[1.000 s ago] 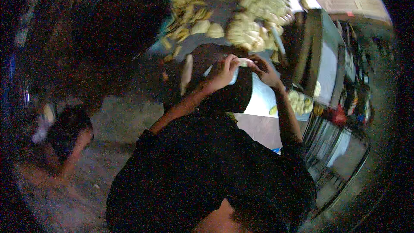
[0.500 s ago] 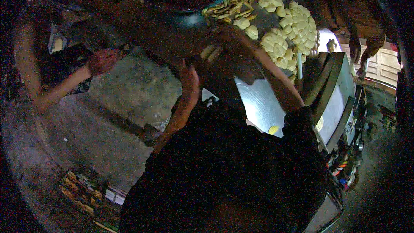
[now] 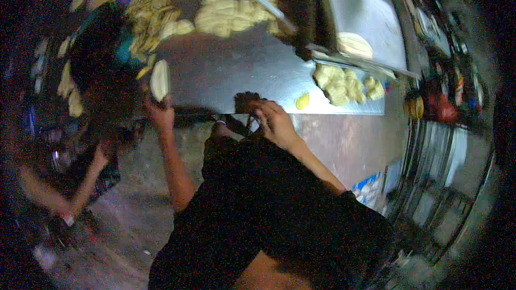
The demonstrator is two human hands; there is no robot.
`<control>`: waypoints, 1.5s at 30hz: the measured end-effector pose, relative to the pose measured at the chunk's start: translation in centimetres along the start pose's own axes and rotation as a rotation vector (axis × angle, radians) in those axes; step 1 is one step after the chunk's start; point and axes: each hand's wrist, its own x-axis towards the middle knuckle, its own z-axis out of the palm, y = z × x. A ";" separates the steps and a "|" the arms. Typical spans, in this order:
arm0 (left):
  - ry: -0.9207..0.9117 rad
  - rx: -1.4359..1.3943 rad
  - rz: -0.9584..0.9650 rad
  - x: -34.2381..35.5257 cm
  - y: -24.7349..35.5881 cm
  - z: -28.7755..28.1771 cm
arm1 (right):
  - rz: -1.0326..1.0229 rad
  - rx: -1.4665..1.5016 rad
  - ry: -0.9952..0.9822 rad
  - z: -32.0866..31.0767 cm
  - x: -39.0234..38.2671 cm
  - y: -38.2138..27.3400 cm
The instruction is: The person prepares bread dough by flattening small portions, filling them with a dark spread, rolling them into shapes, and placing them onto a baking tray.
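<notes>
My left hand (image 3: 160, 115) is closed around the lower end of a pale oblong piece (image 3: 159, 80), held upright at the left end of the metal table (image 3: 215, 70). The blur hides whether it is dough or something peeled. My right hand (image 3: 277, 123) is at the table's near edge with loosely bent fingers slightly apart, and nothing shows in them. A dark patch, perhaps its shadow, lies just beyond the fingertips. To its right sits a small yellow piece (image 3: 302, 101), beside a cluster of pale lumps (image 3: 338, 83).
Rows of pale lumps (image 3: 231, 13) and a heap of yellow-brown strips (image 3: 150, 16) cover the table's far side. A pale rod (image 3: 273, 9) lies there. A metal-sided case (image 3: 368, 16) stands at the far right. Another person's forearm (image 3: 88, 180) shows at the left.
My view has swung right, bringing the table in front of me. My right hand has come from over the table to its near edge. The left hand now shows holding the pale piece upright.
</notes>
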 end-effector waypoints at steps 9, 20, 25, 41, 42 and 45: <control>-0.121 -0.310 0.193 -2.2 10.0 0.6 | 0.304 -0.454 0.166 -3.3 -6.7 7.6; -0.738 -0.610 0.112 1.1 13.3 -1.3 | 0.215 -0.133 0.061 4.9 9.0 -0.7; -1.313 -0.887 0.291 4.0 18.7 -4.6 | -0.053 -0.469 -0.207 7.0 9.0 -0.2; -1.247 -1.335 0.835 2.9 34.6 -10.9 | 0.846 -0.269 -0.537 -7.6 -4.7 -5.3; -1.227 -1.318 0.861 1.9 35.9 -10.2 | 0.894 -0.258 -0.408 -10.3 -7.4 -4.4; -1.089 -1.349 0.853 -1.5 40.0 -9.6 | 0.828 -0.169 0.249 -16.9 -11.7 2.2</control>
